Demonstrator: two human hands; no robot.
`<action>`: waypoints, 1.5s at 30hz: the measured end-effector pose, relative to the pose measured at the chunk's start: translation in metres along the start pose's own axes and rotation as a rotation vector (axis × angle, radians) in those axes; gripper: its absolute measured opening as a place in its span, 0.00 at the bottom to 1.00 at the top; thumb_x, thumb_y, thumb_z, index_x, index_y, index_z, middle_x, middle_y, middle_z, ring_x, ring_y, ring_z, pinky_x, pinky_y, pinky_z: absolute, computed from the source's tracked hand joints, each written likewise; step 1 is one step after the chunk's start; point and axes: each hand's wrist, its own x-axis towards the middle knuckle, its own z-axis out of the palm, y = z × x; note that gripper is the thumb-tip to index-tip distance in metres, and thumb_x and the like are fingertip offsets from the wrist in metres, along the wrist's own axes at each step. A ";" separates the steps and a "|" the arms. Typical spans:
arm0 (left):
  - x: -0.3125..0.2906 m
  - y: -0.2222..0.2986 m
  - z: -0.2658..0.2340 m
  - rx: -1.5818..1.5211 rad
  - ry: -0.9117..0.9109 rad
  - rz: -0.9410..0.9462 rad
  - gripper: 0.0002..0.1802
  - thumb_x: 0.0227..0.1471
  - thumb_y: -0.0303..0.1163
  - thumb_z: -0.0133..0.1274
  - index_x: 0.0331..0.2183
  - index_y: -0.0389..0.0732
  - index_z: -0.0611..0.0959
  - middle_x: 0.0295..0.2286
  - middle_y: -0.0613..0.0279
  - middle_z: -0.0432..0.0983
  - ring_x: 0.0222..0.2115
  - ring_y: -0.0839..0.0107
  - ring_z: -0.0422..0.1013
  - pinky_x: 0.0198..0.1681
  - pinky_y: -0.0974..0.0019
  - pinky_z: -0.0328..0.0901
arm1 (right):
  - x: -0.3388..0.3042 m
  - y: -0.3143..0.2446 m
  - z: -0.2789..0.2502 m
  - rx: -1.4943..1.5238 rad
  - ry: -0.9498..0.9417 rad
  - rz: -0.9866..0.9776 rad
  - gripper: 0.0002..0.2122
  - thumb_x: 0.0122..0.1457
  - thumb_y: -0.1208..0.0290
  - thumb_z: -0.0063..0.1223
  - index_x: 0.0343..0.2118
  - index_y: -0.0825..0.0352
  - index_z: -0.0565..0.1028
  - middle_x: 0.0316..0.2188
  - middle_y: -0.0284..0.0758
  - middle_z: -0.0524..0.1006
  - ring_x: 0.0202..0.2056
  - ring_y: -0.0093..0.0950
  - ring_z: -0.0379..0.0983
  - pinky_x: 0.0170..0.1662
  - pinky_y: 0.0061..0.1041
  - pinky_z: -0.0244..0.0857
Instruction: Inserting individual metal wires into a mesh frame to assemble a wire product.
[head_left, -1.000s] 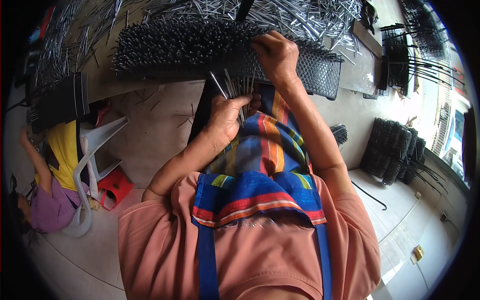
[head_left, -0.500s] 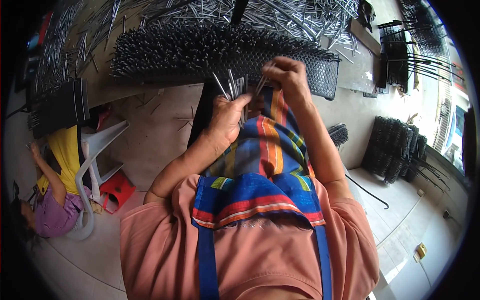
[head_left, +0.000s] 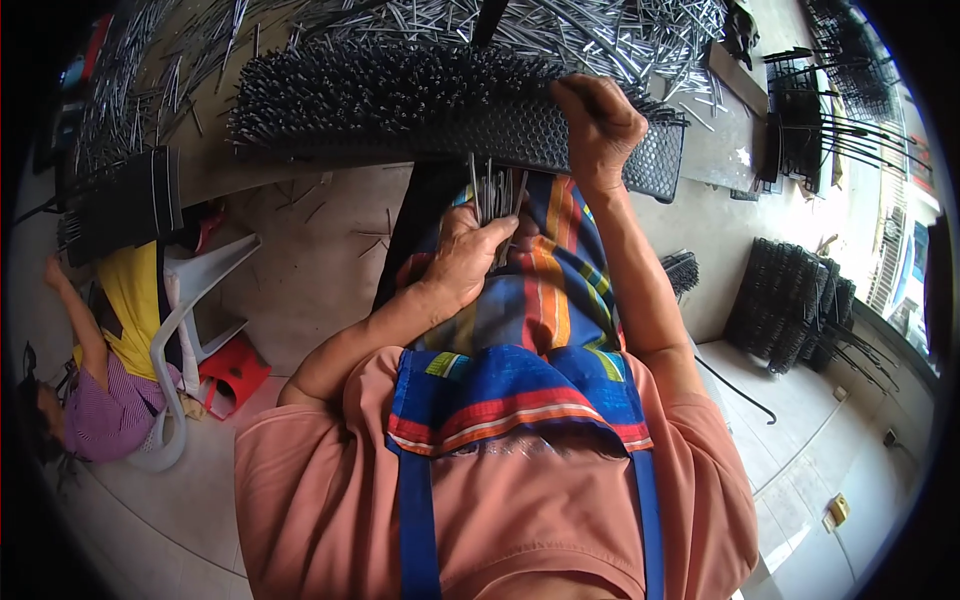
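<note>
We see two hands on either side of one line, the near long edge of the black honeycomb panel (head_left: 648, 160), which lies left to right along the near edge of the bench (head_left: 225, 170). The right hand (head_left: 606, 125) is the nearer to its cells: it is over the panel, toward the right end, where the dark standing rods (head_left: 365, 90) give way to bare honeycomb. Those rods crowd the left end and run in a narrowing band along the far edge, while the bare cells lie along the near edge and widen toward the right corner.

The left hand (head_left: 468, 250) is on our side of that edge, in front of the striped apron (head_left: 540, 290), with its fingers wrapped around a bundle of thin metal rods (head_left: 490, 195). Their long axis points away from us, roughly across the panel's length, and the bundle lies to the left of the right hand and closer to the body. We cannot tell whether its tips touch the panel. The right hand's fingers bend inward, but their tips blend into the dark rods, so we cannot tell whether they pinch anything.
</note>
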 end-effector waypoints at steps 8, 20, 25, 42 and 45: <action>0.029 -0.010 -0.001 -0.097 0.057 0.051 0.12 0.53 0.23 0.52 0.42 0.37 0.80 0.32 0.55 0.81 0.31 0.68 0.78 0.34 0.67 0.71 | 0.005 -0.001 0.002 -0.091 -0.021 0.013 0.04 0.47 0.81 0.64 0.27 0.70 0.80 0.20 0.29 0.77 0.23 0.14 0.70 0.29 0.15 0.65; 0.033 -0.012 0.004 -0.151 0.060 0.088 0.12 0.51 0.19 0.52 0.40 0.35 0.80 0.32 0.53 0.81 0.31 0.65 0.78 0.36 0.66 0.73 | 0.002 0.000 0.008 -0.155 -0.097 0.013 0.05 0.46 0.80 0.64 0.28 0.69 0.81 0.21 0.31 0.77 0.22 0.16 0.71 0.27 0.18 0.65; 0.038 -0.012 0.003 -0.237 0.062 0.008 0.12 0.51 0.18 0.52 0.40 0.35 0.80 0.31 0.54 0.81 0.30 0.65 0.78 0.36 0.66 0.72 | 0.004 0.000 0.005 -0.184 -0.129 -0.064 0.06 0.47 0.78 0.64 0.29 0.67 0.81 0.22 0.33 0.77 0.22 0.22 0.74 0.28 0.20 0.66; 0.038 -0.009 0.002 -0.333 0.062 -0.011 0.12 0.48 0.16 0.53 0.38 0.33 0.80 0.31 0.55 0.80 0.31 0.65 0.78 0.36 0.65 0.73 | 0.005 0.002 -0.003 -0.384 -0.225 -0.109 0.04 0.50 0.75 0.62 0.29 0.66 0.81 0.24 0.36 0.78 0.24 0.27 0.76 0.29 0.24 0.68; 0.037 -0.006 0.002 -0.343 0.042 0.003 0.12 0.49 0.16 0.53 0.38 0.33 0.81 0.32 0.54 0.80 0.31 0.64 0.78 0.35 0.64 0.74 | -0.003 -0.004 -0.016 -0.168 -0.405 0.225 0.04 0.50 0.75 0.62 0.28 0.68 0.80 0.22 0.33 0.78 0.24 0.22 0.75 0.28 0.23 0.66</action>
